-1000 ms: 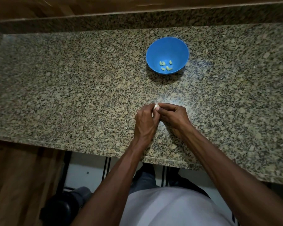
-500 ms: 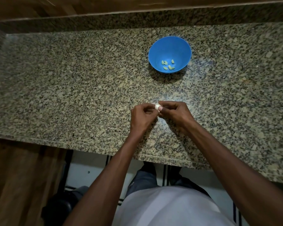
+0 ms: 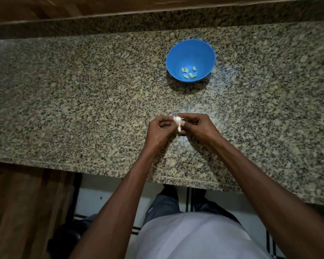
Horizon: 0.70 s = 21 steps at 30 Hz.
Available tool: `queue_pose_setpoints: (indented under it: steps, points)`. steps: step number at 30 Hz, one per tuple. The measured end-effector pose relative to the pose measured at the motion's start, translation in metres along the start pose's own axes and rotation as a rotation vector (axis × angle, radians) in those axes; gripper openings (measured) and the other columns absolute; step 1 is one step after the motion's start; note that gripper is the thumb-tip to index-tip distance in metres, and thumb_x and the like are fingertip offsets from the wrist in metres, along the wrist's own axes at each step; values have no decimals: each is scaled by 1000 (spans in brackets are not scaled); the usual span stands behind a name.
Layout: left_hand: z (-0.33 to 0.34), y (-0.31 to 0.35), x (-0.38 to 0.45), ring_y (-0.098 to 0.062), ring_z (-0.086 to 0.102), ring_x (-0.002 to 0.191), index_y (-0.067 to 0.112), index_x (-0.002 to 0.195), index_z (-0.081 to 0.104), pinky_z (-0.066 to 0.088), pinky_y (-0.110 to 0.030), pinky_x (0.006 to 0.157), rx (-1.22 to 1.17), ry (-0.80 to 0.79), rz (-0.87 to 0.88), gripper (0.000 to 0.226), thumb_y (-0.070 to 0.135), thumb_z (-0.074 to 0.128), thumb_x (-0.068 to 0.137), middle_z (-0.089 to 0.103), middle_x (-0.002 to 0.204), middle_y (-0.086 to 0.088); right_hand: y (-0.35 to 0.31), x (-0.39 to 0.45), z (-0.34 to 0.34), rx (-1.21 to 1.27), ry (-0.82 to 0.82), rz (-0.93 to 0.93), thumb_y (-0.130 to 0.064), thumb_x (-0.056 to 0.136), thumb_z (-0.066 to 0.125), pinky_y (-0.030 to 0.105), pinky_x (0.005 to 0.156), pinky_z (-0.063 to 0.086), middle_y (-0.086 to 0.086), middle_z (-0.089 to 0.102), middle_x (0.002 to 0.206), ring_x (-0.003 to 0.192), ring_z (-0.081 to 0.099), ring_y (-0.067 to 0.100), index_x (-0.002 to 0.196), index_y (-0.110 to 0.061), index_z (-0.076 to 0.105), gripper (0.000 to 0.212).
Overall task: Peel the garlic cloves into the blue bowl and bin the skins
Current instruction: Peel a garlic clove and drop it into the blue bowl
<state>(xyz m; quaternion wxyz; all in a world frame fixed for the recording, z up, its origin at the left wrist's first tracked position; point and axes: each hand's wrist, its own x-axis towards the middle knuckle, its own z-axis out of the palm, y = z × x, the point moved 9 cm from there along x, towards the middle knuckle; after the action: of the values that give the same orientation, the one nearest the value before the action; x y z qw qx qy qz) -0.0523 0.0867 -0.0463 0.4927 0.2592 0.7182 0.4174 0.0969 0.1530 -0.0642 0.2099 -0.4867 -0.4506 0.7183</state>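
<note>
"Holding something white? What is it?"

"A garlic clove (image 3: 177, 120). My left hand (image 3: 160, 130) and my right hand (image 3: 195, 126) both pinch it with curled fingers, up over the stone counter (image 3: 82, 94). A bit of white skin (image 3: 179, 128) hangs down from it, between my hands."

"Where is the bowl?"

"The blue bowl (image 3: 191, 53) sits on the counter, well past my hands, a little to the right."

"Is anything in it?"

"Yes, a few peeled cloves (image 3: 189, 72) lie close together at the bottom. They look pale green."

"Are your hands touching the counter?"

"I cannot tell."
</note>
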Motion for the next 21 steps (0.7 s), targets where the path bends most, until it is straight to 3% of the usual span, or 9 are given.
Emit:
queue_pose_setpoints:
  steps: [6, 10, 14, 17, 21]
  points:
    - [2, 0, 2, -24, 73, 102, 8, 119, 67, 62, -35, 87, -5, -66, 21, 29, 10, 76, 92, 72, 111, -13, 1, 2, -1, 105, -50, 59, -1, 92, 75, 49, 95, 61, 18, 78, 108, 93, 77, 26, 124, -7, 73, 32]
    - [6, 3, 2, -23, 71, 103, 5, 121, 64, 63, -33, 87, 27, -72, 40, 27, 6, 71, 95, 69, 112, -13, -6, -1, -2, 43, -4, 16, -1, 91, 76, 48, 89, 63, 12, 79, 93, 82, 76, 24, 122, -6, 74, 31]
    - [4, 1, 0, -27, 73, 100, 5, 119, 65, 63, -37, 88, -43, -42, 21, 27, 7, 74, 93, 70, 115, -19, -11, -1, -7, -81, 57, -53, -3, 94, 75, 51, 82, 65, 18, 79, 95, 89, 78, 36, 116, -6, 76, 23]
    - [3, 6, -3, -18, 76, 89, 4, 119, 66, 62, -28, 78, -81, -18, 34, 34, 14, 79, 90, 74, 110, -16, -10, 0, -11, -151, 98, -85, -13, 89, 82, 50, 81, 65, 9, 80, 90, 85, 79, 27, 103, -16, 80, 14]
    - [2, 3, -2, -20, 76, 97, 15, 128, 64, 63, -30, 79, -106, 14, 36, 43, 18, 81, 89, 74, 113, -12, -13, -2, -7, -245, 93, -110, -23, 89, 85, 42, 83, 66, 1, 81, 96, 88, 78, 16, 111, -14, 80, 25]
